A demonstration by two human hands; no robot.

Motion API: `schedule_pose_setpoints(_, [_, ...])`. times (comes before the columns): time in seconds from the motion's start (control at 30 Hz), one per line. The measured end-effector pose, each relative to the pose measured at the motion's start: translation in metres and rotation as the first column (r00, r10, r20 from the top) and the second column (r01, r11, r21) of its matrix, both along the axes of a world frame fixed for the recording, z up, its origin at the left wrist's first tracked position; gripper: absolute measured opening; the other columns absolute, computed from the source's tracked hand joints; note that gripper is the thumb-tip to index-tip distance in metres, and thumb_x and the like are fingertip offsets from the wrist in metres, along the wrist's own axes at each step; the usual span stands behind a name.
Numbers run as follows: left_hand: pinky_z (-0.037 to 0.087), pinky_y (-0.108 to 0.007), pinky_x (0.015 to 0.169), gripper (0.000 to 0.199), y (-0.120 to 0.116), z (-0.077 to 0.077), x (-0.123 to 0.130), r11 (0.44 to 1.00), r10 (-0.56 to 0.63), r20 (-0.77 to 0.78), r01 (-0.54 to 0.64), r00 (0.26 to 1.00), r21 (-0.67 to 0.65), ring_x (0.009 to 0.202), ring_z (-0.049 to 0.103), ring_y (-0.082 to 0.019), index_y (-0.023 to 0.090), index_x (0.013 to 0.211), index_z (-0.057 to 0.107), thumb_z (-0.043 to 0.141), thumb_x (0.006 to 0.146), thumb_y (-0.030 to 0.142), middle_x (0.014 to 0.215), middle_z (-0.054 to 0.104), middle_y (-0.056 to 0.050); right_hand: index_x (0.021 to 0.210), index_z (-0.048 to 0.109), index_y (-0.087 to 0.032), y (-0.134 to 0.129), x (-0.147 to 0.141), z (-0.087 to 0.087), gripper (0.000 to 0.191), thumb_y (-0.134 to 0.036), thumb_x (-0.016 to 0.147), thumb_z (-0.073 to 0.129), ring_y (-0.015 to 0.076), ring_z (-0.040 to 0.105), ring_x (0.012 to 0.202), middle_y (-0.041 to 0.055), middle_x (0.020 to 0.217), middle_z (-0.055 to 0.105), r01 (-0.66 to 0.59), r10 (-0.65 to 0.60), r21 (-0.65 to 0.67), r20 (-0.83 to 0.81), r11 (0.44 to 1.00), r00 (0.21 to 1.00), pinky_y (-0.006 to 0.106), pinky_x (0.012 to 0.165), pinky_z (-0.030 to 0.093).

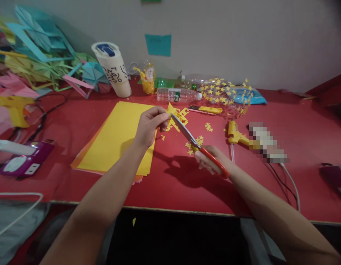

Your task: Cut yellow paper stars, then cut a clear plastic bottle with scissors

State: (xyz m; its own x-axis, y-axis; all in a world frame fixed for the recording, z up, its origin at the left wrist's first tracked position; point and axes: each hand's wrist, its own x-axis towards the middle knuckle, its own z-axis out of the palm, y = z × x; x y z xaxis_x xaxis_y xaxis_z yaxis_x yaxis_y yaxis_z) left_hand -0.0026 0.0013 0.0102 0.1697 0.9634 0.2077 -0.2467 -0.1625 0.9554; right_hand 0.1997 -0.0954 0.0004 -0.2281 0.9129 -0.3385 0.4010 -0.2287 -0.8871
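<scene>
Red-handled scissors (pixel 199 147) at yellow paper (pixel 174 117)

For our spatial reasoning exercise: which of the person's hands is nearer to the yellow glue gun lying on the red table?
Right. The right hand, gripping the scissors, sits just left of the glue gun; the left hand is farther left, pinching yellow paper.

Glue gun (pixel 235 134), plastic bottle (pixel 177 95), white tumbler (pixel 114 70), utility knife (pixel 206 109), folded paper pile (pixel 40 55).
</scene>
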Motion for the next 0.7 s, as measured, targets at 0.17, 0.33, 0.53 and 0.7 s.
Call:
schedule_pose_setpoints(0.17, [0.039,-0.018,0.041,0.011,0.0,-0.002,-0.001,0.999,-0.028,-0.009,0.028,1.0,0.026,0.041,0.046,-0.005,0.019,0.062,0.059,0.066,0.066,0.027,0.048,0.053,0.005,0.06,0.048,-0.021,-0.001,0.0,0.005,0.058,-0.076,0.068,0.062,0.0048,0.039,0.027,-0.0044,0.043,0.053,-0.02,0.02,-0.002,0.0,1.0,1.0,0.018,0.028,0.03])
schedule_pose_setpoints(0.33, [0.04,-0.019,0.042,0.01,0.0,-0.002,-0.001,0.999,-0.03,-0.013,0.031,0.999,0.042,0.041,0.047,-0.005,0.019,0.061,0.06,0.066,0.067,0.026,0.048,0.054,0.005,0.061,0.048,-0.021,-0.001,0.001,0.0,0.057,-0.077,0.067,0.062,0.0051,0.038,0.027,-0.0064,0.041,0.048,-0.019,0.019,0.018,-0.007,1.0,1.0,0.018,0.028,0.03])
schedule_pose_setpoints(0.53, [0.041,-0.019,0.043,0.011,0.0,-0.003,-0.002,0.998,-0.027,-0.038,0.029,0.999,0.055,0.043,0.048,-0.006,0.02,0.062,0.059,0.065,0.069,0.026,0.049,0.054,0.005,0.061,0.047,-0.021,-0.001,0.001,0.002,0.054,-0.072,0.07,0.062,0.0046,0.038,0.027,-0.0047,0.045,0.053,-0.029,0.029,-0.008,0.015,1.0,0.999,0.018,0.027,0.028])
schedule_pose_setpoints(0.7, [0.041,-0.02,0.043,0.011,0.001,-0.004,-0.002,0.998,-0.028,-0.033,0.03,0.999,0.056,0.043,0.047,-0.006,0.02,0.062,0.059,0.064,0.069,0.026,0.049,0.053,0.005,0.061,0.049,-0.021,-0.002,-0.001,0.01,0.054,-0.073,0.07,0.063,0.0049,0.04,0.028,-0.0039,0.046,0.054,-0.033,0.033,0.006,-0.001,0.999,0.999,0.018,0.03,0.031])
